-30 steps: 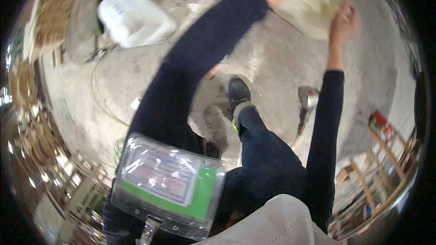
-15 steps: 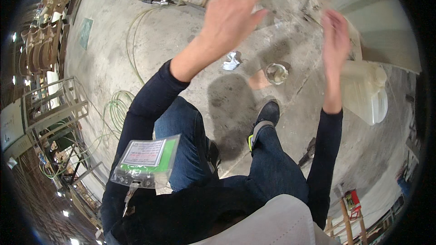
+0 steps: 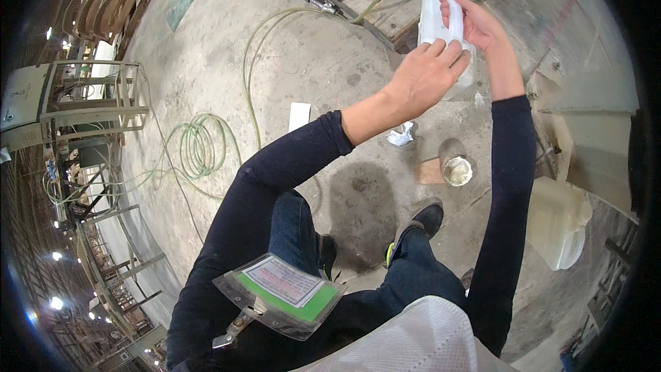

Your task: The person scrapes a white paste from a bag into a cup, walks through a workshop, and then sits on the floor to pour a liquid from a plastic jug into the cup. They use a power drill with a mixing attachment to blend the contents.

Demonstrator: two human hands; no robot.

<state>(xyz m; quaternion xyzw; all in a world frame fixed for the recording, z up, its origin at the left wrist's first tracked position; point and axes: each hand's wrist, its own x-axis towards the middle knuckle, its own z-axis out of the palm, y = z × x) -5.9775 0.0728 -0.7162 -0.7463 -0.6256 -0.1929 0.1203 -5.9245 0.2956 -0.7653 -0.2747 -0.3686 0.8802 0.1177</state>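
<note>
A white plastic jug [image 3: 432,22] with a moulded handle is at the top of the head view, beyond my knees. My right hand [image 3: 478,24] is closed round its handle from the right, fingertips showing through the grip opening. Curled over the near end of the jug is my left hand [image 3: 423,79], its fingers bent down against it; whatever lies under those fingers is hidden. Nearer to me, an open cup [image 3: 457,171] of pale creamy stuff stands on the floor beside a flat brown piece [image 3: 430,171]. Crumpled white paper [image 3: 401,133] lies below my left wrist.
A larger yellowish plastic jug [image 3: 559,224] lies at the right, near a big pale panel [image 3: 585,145]. Green hose [image 3: 200,148] coils at the left and runs up to a metal fitting [image 3: 320,4] by wooden planks. A white card [image 3: 299,116] lies on the concrete floor.
My right hand has swung up and left and taken hold of the jug's handle. My left hand now rests curled on the jug. The view has shifted, and the white card has come into sight.
</note>
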